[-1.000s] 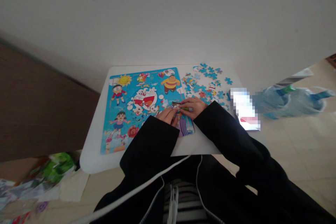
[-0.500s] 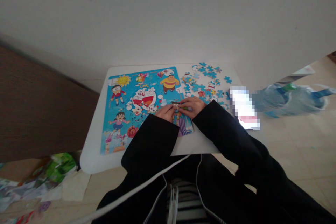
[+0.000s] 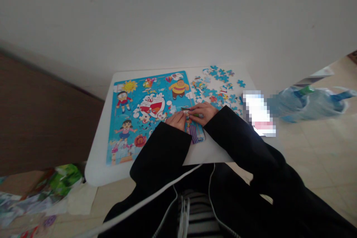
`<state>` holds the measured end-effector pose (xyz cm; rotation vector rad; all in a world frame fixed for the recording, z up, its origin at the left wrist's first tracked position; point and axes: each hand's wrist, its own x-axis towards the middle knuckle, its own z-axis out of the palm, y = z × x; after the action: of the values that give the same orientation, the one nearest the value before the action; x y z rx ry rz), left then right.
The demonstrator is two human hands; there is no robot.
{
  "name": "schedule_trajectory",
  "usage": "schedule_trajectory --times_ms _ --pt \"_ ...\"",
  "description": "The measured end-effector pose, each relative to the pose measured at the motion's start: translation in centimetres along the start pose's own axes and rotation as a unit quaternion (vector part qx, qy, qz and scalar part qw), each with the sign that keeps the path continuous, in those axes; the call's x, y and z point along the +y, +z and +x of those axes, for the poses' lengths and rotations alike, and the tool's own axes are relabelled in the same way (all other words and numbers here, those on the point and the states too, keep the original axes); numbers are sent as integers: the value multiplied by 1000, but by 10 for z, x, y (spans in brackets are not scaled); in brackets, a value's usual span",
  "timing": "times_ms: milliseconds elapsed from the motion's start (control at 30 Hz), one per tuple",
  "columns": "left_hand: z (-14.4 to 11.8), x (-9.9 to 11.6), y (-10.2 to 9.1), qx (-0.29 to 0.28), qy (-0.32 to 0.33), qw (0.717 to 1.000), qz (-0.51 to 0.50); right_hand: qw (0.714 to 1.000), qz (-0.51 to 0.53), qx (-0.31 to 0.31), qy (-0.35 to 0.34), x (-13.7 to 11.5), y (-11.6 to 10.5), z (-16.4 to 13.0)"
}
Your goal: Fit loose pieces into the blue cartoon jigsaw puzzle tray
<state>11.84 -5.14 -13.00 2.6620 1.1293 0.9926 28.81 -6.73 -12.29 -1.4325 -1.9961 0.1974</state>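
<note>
A cartoon jigsaw puzzle [image 3: 126,106] in a blue tray lies on the small white table, its picture largely filled with joined pieces. On its right part rests my left hand [image 3: 177,121], fingers lying on the board beside a small figure with a green top. Just to the right, my right hand [image 3: 205,112] pinches a greenish puzzle piece [image 3: 197,115] between thumb and fingers, low over the board's right edge. The piece is partly hidden by the fingers. Behind the right hand, loose puzzle pieces [image 3: 221,78] are scattered on the table.
A phone [image 3: 258,113] with a lit, blurred screen lies at the right of the white table [image 3: 97,156]. Clear plastic-wrapped bottles [image 3: 312,104] stand on the floor beyond. Bags and papers [image 3: 64,182] lie at the lower left. A white cord [image 3: 150,202] crosses my lap.
My left fingertips have drawn slightly left, away from the right fingers. My right hand stays almost in place with the piece. The view has shifted slightly.
</note>
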Motion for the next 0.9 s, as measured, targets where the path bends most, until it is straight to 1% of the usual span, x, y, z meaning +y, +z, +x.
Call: schedule_trajectory --times_ms 100,233,367,533,600,800,900 --pt "-2 2 0 18 7 1000 18 1000 -1 4 -1 0 0 0" --pt "-4 3 -1 12 11 1000 10 1000 -11 -12 13 -2 0 -1" --pt "-3 5 -4 9 6 1000 5 1000 -20 -13 9 -4 0 -1" --pt "0 8 -8 7 -3 1000 -2 998 -39 -51 15 -4 0 0" --pt "1 7 -9 9 -5 1000 -4 997 -40 -57 14 -4 1 -1" --pt "5 3 -11 19 -16 999 -35 998 -62 -19 1 -3 6 -3" --pt "5 1 -11 13 -19 999 -39 998 -59 -21 -5 -4 6 -2"
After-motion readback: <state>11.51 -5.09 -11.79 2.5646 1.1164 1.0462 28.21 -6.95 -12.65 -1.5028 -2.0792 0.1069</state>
